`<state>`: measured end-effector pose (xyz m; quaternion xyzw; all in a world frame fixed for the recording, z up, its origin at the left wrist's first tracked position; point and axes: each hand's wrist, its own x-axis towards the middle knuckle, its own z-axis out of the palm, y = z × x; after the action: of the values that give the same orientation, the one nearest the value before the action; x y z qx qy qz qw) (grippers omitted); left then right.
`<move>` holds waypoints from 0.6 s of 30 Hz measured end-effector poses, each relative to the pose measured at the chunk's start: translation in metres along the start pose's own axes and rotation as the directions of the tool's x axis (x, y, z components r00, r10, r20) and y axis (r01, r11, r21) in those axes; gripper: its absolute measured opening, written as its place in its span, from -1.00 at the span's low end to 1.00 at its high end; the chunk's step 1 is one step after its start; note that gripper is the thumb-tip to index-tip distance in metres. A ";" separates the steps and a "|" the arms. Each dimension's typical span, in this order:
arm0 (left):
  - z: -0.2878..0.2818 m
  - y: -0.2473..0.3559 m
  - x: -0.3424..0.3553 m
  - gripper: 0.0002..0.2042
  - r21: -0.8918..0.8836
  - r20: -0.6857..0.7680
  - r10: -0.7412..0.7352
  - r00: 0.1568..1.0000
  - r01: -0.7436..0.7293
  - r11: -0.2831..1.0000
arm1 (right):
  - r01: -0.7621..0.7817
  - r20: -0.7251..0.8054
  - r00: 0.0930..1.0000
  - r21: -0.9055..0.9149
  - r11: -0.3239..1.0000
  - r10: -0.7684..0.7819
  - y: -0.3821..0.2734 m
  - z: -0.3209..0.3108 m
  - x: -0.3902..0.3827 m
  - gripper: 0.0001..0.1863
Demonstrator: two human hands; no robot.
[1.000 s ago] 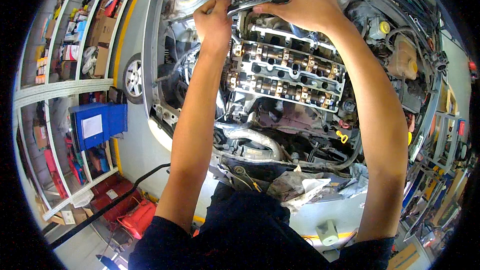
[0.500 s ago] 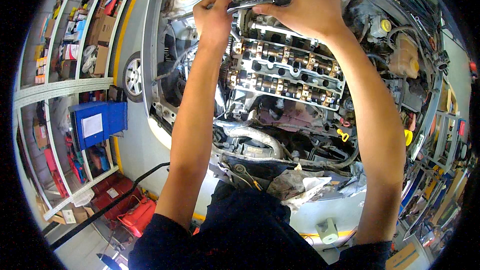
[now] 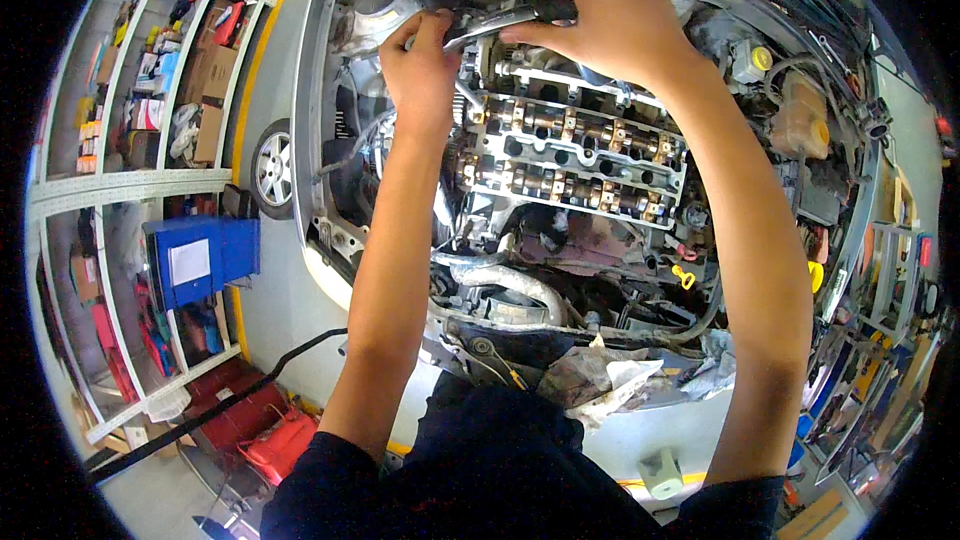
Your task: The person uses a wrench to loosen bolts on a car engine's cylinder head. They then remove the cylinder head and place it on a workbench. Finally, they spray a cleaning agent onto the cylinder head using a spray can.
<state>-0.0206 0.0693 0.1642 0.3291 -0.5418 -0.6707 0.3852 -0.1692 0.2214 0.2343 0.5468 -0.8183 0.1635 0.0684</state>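
Note:
A chrome wrench with a dark handle (image 3: 504, 19) spans the space between my hands at the top of the engine bay. My right hand (image 3: 612, 25) is closed round its handle end, thumb underneath. My left hand (image 3: 418, 65) is closed at the other end, near a silver strut mount (image 3: 378, 2); the wrench head is partly hidden by the fingers. Below both hands lies the open cylinder head (image 3: 570, 155) with two exposed camshafts. A coolant tank (image 3: 803, 115) and a yellow-capped reservoir (image 3: 751, 60) are right of my right hand.
Shelves (image 3: 150, 168) of boxes, a blue box (image 3: 230, 248) and a wheel (image 3: 272, 170) are at the left. A yellow dipstick (image 3: 685, 275), hoses and crumpled rags (image 3: 615, 385) lie low in the bay. A red bag (image 3: 275, 440) is at lower left, with racks (image 3: 885, 300) at right.
My left hand has shifted down and slightly left with its end of the wrench, tilting the tool more steeply. Both hands still hold it; the view has shifted slightly.

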 end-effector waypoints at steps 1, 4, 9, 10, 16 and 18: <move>-0.001 0.000 -0.002 -0.82 0.031 0.005 -0.003 1.000 0.003 1.000 | -0.023 0.039 0.999 0.003 1.000 0.023 -0.003 -0.003 -0.003 -0.31; -0.011 -0.009 -0.003 -0.79 0.158 0.063 0.004 0.998 -0.014 0.987 | -0.040 0.027 0.999 0.003 0.999 0.040 -0.005 0.009 -0.016 -0.29; -0.011 -0.020 -0.004 -0.77 0.153 0.019 0.006 1.000 -0.009 0.988 | -0.058 0.016 0.998 0.049 0.997 0.057 -0.006 0.024 -0.028 -0.27; -0.010 -0.021 -0.005 -0.75 0.116 0.006 0.021 1.000 -0.021 0.993 | -0.054 -0.002 0.999 0.042 0.998 0.054 -0.007 0.026 -0.031 -0.26; -0.025 -0.017 0.002 -0.73 0.249 0.152 -0.060 0.987 0.020 0.968 | -0.121 0.174 0.980 0.122 0.985 0.099 -0.021 0.024 -0.051 -0.46; -0.031 -0.017 0.000 -0.74 0.185 0.144 -0.049 0.988 0.021 0.983 | -0.064 0.188 0.980 0.024 0.998 0.059 -0.030 0.015 -0.050 -0.58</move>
<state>0.0027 0.0564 0.1416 0.3220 -0.6221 -0.6473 0.3004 -0.1204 0.2497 0.2115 0.5351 -0.8351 0.1254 -0.0223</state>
